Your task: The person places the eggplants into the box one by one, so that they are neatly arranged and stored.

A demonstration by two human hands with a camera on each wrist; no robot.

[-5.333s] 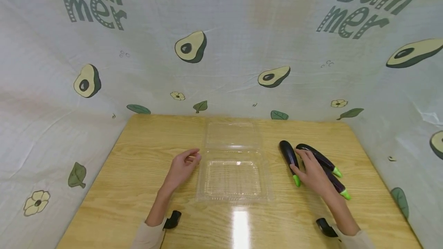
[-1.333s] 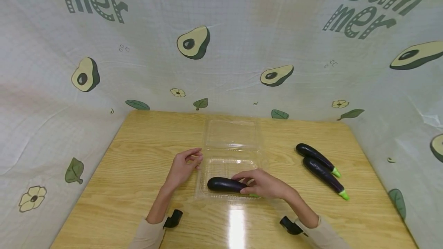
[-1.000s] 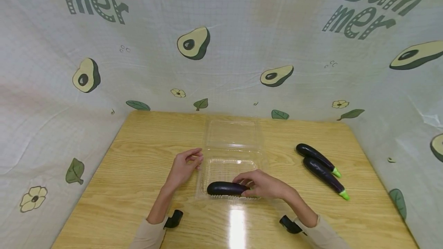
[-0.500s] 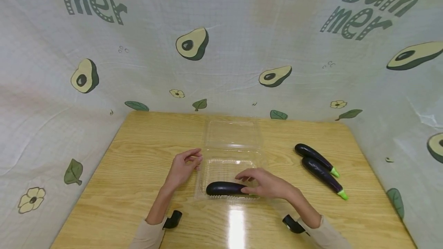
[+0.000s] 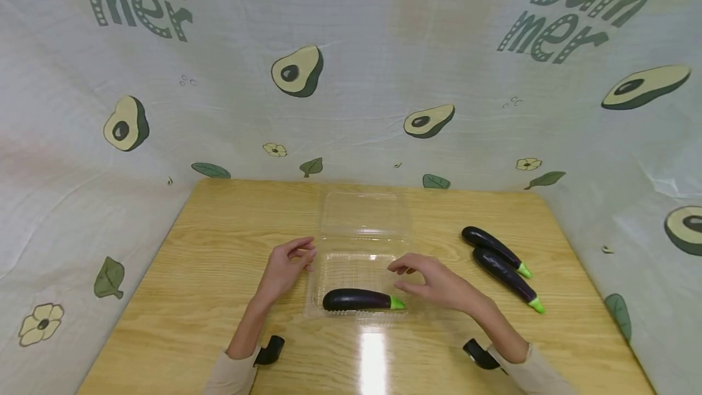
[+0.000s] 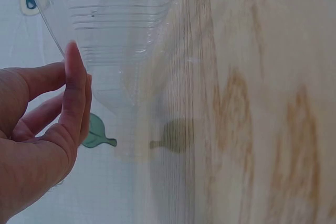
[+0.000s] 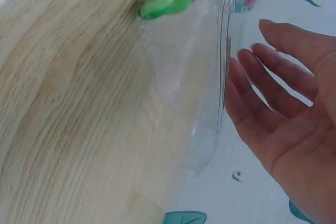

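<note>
Table (image 5: 236, 212), pale wood grain, runs back to a white cloth (image 5: 362, 47) printed with avocados, leaves, flowers and "summer" lettering. Same cloth at both sides. Bright glare (image 5: 373, 358) on the wood just in front of your container (image 5: 345, 267).

Container is clear plastic, mid-table, its lid (image 5: 362, 212) folded back toward the cloth. A dark eggplant (image 5: 356, 300) lies inside, along the front wall, green stem (image 5: 397, 303) to your right. Clear ridges of that front wall overlap its lower edge.

Two loose ones on your right, well apart from the container: rear eggplant (image 5: 490, 245) and front eggplant (image 5: 503, 274), side by side, touching near their rounded ends, green stems toward you and to the right. Your right forearm comes in on the near side of that pair.

In the way: your right hand (image 5: 436, 282) covers part of the container's right rim in the head view.

Right hand: fingers bent, thumb well apart from them, grasping nothing, fingertips over the right rim. Stem end is near, with a gap to your thumb. Can't tell if a finger brushes the plastic.

Left hand (image 5: 284, 266): at the left rim, fingers loosely bent, thumb close to them. Left wrist view puts the fingertips right by the plastic edge; can't tell whether they touch it.

Black wrist camera on each arm: left one (image 5: 270, 350), right one (image 5: 479, 353), both by beige cuffs.
</note>
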